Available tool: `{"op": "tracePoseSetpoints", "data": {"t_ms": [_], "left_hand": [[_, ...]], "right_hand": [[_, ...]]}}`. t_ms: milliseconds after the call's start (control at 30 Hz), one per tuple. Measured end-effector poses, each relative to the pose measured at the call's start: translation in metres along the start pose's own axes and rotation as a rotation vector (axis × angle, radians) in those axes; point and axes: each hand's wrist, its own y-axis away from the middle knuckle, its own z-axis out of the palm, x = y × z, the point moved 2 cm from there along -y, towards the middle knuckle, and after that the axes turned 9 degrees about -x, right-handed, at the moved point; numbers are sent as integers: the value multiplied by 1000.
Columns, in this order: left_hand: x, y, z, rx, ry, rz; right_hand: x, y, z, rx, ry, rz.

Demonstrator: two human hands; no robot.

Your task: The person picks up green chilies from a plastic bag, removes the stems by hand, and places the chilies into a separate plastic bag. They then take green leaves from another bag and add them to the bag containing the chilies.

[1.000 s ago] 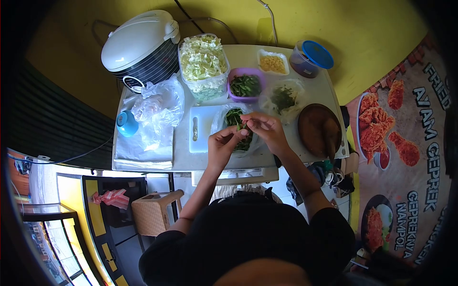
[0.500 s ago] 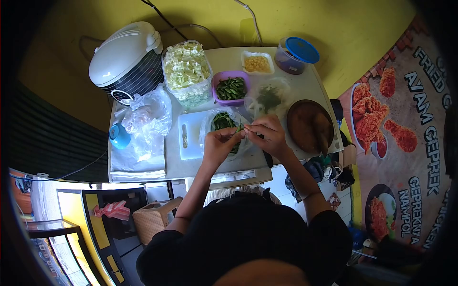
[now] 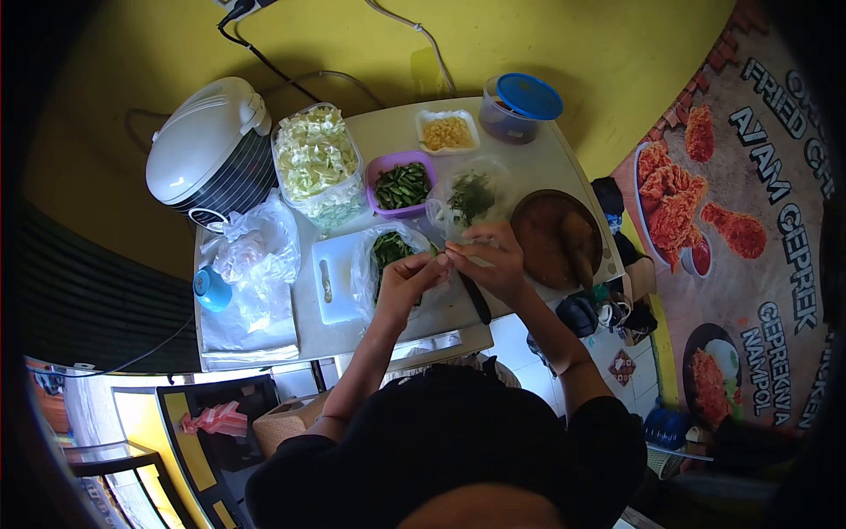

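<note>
My left hand (image 3: pixel 408 280) pinches a small green chili (image 3: pixel 434 250) between thumb and fingertips, and most of it is covered. Meeting it there, my right hand (image 3: pixel 495 264) has its thumb and forefinger closed at the chili's end. Below them lies a clear plastic bag (image 3: pixel 361 269) with green chilies (image 3: pixel 388 249) inside, partly over a white cutting board (image 3: pixel 338 305). Beyond the hands stands a purple tub (image 3: pixel 376 201) of green chilies (image 3: pixel 403 186). Green stems (image 3: pixel 471 196) lie in clear plastic to its right. A dark-handled knife (image 3: pixel 477 302) rests beneath my right wrist.
A stone mortar (image 3: pixel 539 231) with its pestle (image 3: pixel 577 242) sits on the right. Along the back are a tub of chopped cabbage (image 3: pixel 317 150), a white tray of yellow pieces (image 3: pixel 448 132) and a blue-lidded container (image 3: pixel 529 95). A rice cooker (image 3: pixel 207 141) occupies the left.
The view has shifted, so the table sits lower and further left. Both hands stay together at the chili, and less of it shows between the fingers.
</note>
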Motion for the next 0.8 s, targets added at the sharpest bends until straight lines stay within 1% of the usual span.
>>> {"op": "tracePoseSetpoints", "data": {"t_ms": [33,100,133,200,233,267,333,367,400,433,467,500,533,567,633,667,733,767,800], "left_hand": [[7,-3,0,-1,-3,1],[30,-7,0,106,-541,275],[36,-10,-4,112,-543,269],[53,-16,-9,22,-727,477],[57,-18,-11,8,-798,504],[62,-20,-12,9,-801,500],[68,-19,-13,2,-972,529],[69,-19,-12,7,-973,522],[67,-19,-10,42,-924,467],[64,-20,-8,78,-874,416],[60,-21,-5,82,-872,414],[57,-21,-3,152,-802,418],[53,-21,-2,219,-732,422],[48,-22,-1,220,-732,421],[31,-25,-5,276,-518,284],[27,-25,-5,272,-516,281],[18,-25,-4,239,-330,214],[17,-25,-3,238,-326,210],[20,-27,-4,277,-386,238]], "right_hand": [[1,-5,-5,3,1,-1],[9,-17,-11,-100,-243,267],[12,-19,-11,-101,-251,270],[19,-23,-7,-162,-386,339],[19,-25,-7,-161,-391,341],[18,-29,-8,-186,-439,367],[20,-32,-3,-215,-499,398],[21,-32,-1,-192,-409,332],[21,-33,0,-169,-320,266],[23,-32,4,-174,-324,269],[23,-33,7,-110,-239,170],[23,-34,9,-45,-155,71],[24,-34,11,-47,-157,71],[24,-33,12,-18,-123,43],[25,-29,15,10,-84,20],[25,-26,16,32,-64,5],[25,-24,16,49,-41,-5],[26,-24,16,52,-58,15],[27,-23,15,55,-74,35]]}}
